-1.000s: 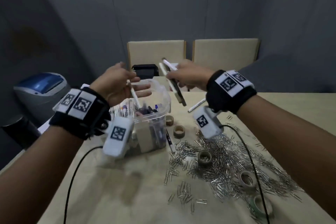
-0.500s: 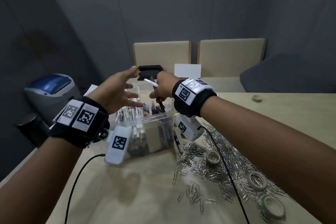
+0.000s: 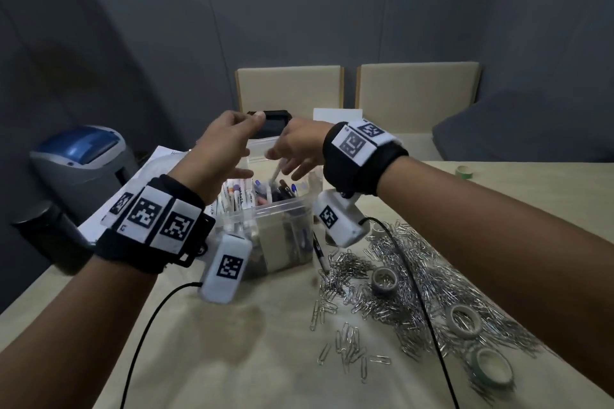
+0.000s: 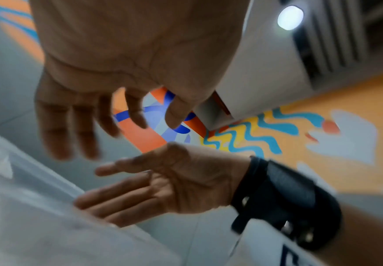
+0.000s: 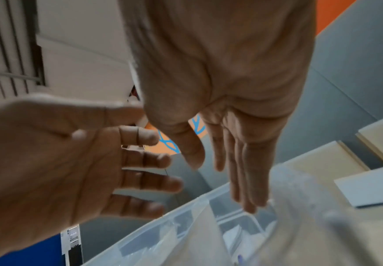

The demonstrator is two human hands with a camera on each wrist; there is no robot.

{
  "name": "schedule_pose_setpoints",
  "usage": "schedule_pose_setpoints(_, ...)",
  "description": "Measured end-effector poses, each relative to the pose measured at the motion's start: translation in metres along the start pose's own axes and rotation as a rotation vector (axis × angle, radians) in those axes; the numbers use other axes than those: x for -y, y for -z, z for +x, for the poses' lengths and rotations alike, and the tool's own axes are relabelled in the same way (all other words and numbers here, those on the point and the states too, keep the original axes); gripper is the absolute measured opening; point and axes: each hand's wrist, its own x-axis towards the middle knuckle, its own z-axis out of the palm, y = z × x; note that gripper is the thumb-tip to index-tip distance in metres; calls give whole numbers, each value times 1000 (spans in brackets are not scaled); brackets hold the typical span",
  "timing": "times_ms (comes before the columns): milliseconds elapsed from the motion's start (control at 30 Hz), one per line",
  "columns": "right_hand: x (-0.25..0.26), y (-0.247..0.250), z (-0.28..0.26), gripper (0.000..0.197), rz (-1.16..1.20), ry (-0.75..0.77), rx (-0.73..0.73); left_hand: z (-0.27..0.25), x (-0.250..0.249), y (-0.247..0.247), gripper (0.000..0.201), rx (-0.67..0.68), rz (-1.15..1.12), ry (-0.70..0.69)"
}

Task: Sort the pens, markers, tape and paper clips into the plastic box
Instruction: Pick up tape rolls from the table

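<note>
Both hands hover over the clear plastic box (image 3: 275,212), which holds several pens and markers. My left hand (image 3: 237,156) is open above the box's left side, fingers loosely spread (image 4: 71,129). My right hand (image 3: 290,161) is open too, fingers straight and pointing down (image 5: 242,176), holding nothing. A white pen (image 3: 275,176) stands slanted in the box just under the right fingers. A black pen (image 3: 319,254) lies on the table against the box's right side. A wide pile of paper clips (image 3: 418,279) covers the table to the right, with tape rolls (image 3: 384,279) (image 3: 464,320) (image 3: 491,370) among it.
Another tape roll (image 3: 464,171) lies far right on the table. A grey-blue machine (image 3: 79,163) stands left of the table, with papers (image 3: 162,159) beside it. Two chairs (image 3: 289,93) and a black device (image 3: 274,119) are behind the box. Wrist-camera cables (image 3: 149,315) trail over the table.
My right hand carried its pens from right of the box to over it and let them go. My left hand released its white pen earlier and stays open.
</note>
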Motion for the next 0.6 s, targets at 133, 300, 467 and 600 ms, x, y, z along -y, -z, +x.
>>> schedule_pose_setpoints(133, -1, 17, -11, 29, 3, 80, -25, -11, -2, -3, 21, 50, 221, -239)
schedule_pose_setpoints(300, -35, 52, -16, 22, 116, 79, -210, -36, 5, -30, 26, 330, 540, -435)
schedule_pose_setpoints(467, -104, 66, -6, 15, 26, -99, -301, -63, 27, -88, 14, 217, 1123, -691)
schedule_pose_setpoints(600, -151, 58, 4, 16, -186, -194, -281, -66, 50, -129, 13, 395, 1301, -559)
